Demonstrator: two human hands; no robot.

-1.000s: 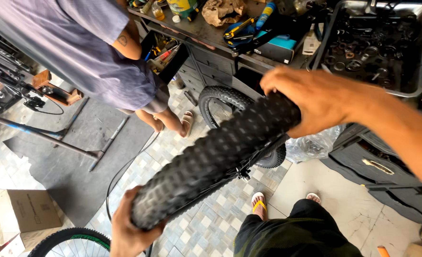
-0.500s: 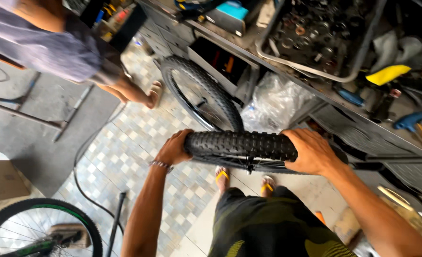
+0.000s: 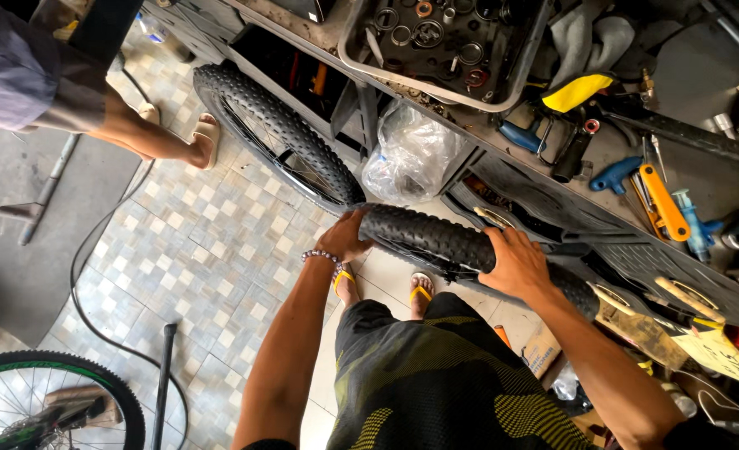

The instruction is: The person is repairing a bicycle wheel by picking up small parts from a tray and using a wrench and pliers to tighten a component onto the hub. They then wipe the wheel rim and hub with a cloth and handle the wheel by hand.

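So the knobby black rubber bike tyre (image 3: pixel 436 242) is held out flat in front of the person, just above the yellow flip-flops (image 3: pixel 382 285) on the pale tiled floor (image 3: pixel 211 250). The left hand (image 3: pixel 349 237) clamps its near end, fingers curled over the tread with the thumb underneath, closed tight on the rubber. The right hand (image 3: pixel 515 265) sits further along the same tyre, palm on top and fingers wrapped down over the far sidewall, also fully closed on it. The tyre runs between both hands and carries on past the right one toward the bench. A beaded bracelet (image 3: pixel 319 256) sits on the left wrist.

Just behind the tyre, a second black knobby wheel with spokes (image 3: pixel 278 133) leans against the workbench, and a crumpled clear plastic bag (image 3: pixel 411 154) is tucked right beside it under the shelf. Up on the bench, a grey rectangular metal tray (image 3: pixel 349 50) is full of round bearings, rings and washers. To its right, loose on the dark benchtop (image 3: pixel 678 75): a yellow rag, blue-handled tools and an orange-handled tool (image 3: pixel 661 200).

Bottom left, a green-rimmed bike wheel (image 3: pixel 44 400) pokes in. Top left, another person's leg (image 3: pixel 144 137) in a sandal stands on the tiles.
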